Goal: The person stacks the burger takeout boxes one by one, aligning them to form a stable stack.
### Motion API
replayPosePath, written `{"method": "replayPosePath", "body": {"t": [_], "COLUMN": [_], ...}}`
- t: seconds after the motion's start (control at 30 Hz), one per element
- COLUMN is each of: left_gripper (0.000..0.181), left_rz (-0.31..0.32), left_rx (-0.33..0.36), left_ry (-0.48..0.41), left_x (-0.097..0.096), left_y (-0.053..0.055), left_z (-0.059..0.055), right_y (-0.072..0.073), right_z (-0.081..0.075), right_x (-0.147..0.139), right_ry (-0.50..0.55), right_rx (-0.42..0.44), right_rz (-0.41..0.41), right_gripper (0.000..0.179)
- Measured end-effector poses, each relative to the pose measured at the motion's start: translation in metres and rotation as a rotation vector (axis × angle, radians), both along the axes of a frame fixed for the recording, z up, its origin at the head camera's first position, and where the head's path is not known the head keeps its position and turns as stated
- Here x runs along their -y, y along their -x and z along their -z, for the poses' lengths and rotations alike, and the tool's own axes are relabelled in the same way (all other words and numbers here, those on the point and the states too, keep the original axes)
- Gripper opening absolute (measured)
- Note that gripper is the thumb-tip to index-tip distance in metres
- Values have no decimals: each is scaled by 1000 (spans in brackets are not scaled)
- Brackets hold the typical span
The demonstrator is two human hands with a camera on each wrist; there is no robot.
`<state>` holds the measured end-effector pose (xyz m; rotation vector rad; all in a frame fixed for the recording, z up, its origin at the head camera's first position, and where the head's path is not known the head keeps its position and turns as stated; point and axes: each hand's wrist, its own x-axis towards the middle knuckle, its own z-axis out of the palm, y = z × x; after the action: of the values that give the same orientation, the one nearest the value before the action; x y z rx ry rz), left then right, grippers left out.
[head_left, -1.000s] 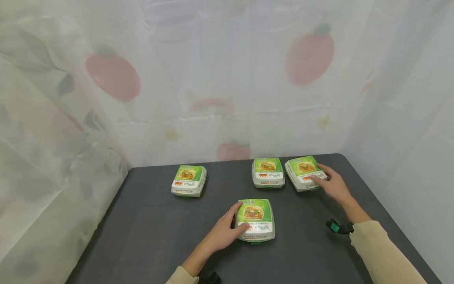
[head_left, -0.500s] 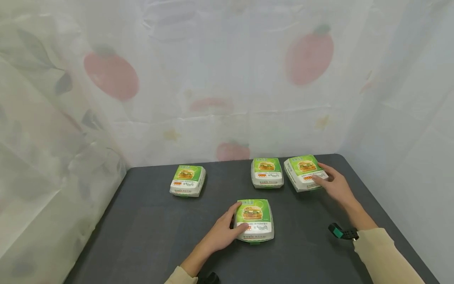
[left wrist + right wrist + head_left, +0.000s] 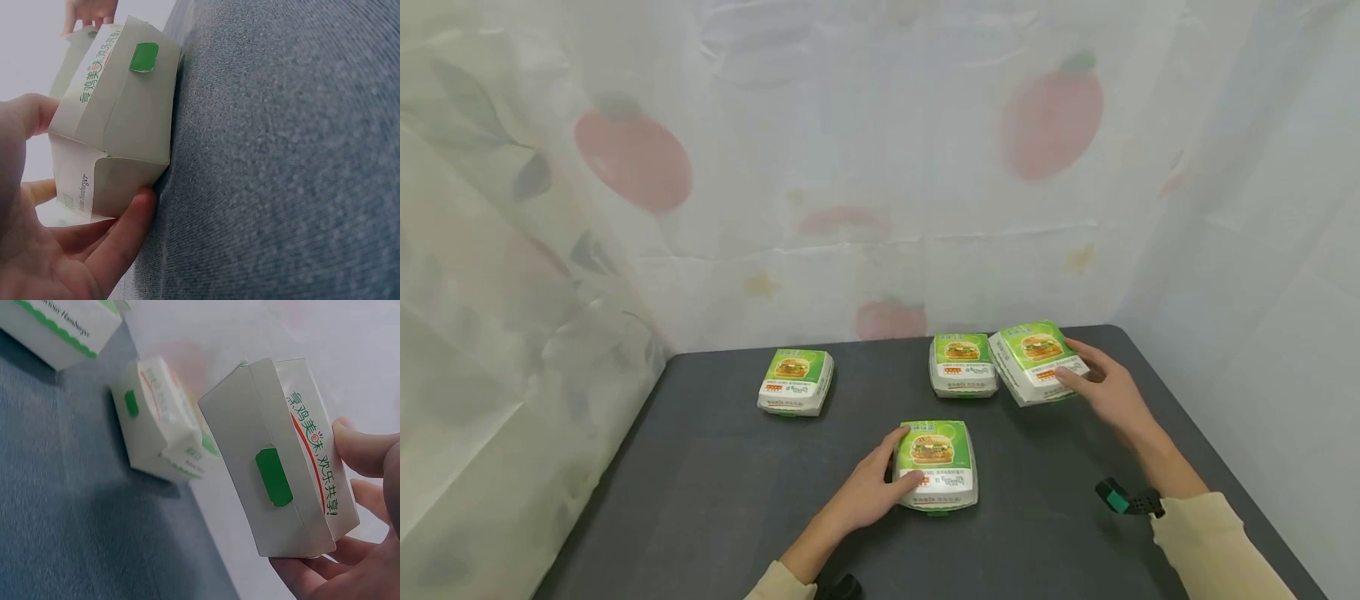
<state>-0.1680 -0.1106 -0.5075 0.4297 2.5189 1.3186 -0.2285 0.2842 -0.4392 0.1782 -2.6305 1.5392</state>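
My left hand (image 3: 868, 483) grips the left side of the front burger box (image 3: 936, 454), thumb over its lid and fingers along its side. That box (image 3: 119, 100) sits on the table in the left wrist view. At the back right my right hand (image 3: 1108, 387) holds another burger box (image 3: 1037, 358) by its right side. In the right wrist view this held box (image 3: 275, 462) is tilted and raised off the table, its green tab facing the camera. Just left of it stands a third burger box (image 3: 964, 367), which the held box nearly meets in the head view.
One more burger box (image 3: 796, 382) stands alone at the back left of the dark table (image 3: 715, 483). A pale fruit-print curtain (image 3: 760, 167) hangs behind the table and along both sides.
My right hand has tilted its burger box further and raised it slightly, bringing it left toward the neighbouring box. The left hand stays on the front box as before.
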Motion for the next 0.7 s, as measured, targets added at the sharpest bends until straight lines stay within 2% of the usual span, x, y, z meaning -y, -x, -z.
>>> {"method": "replayPosePath", "body": {"t": [0.3,0.7], "left_gripper": [76,76], "left_rz": [-2,8], "left_rx": [-7,-9], "left_ry": [10,-15], "left_x": [0,1], "left_y": [2,2], "left_z": [1,4], "right_y": [-7,-17], "right_z": [-11,-15], "right_x": [14,29], "right_ry": [33,78], "right_rx": [5,12], "right_rz": [-56,-123], "right_gripper": [69,66]}}
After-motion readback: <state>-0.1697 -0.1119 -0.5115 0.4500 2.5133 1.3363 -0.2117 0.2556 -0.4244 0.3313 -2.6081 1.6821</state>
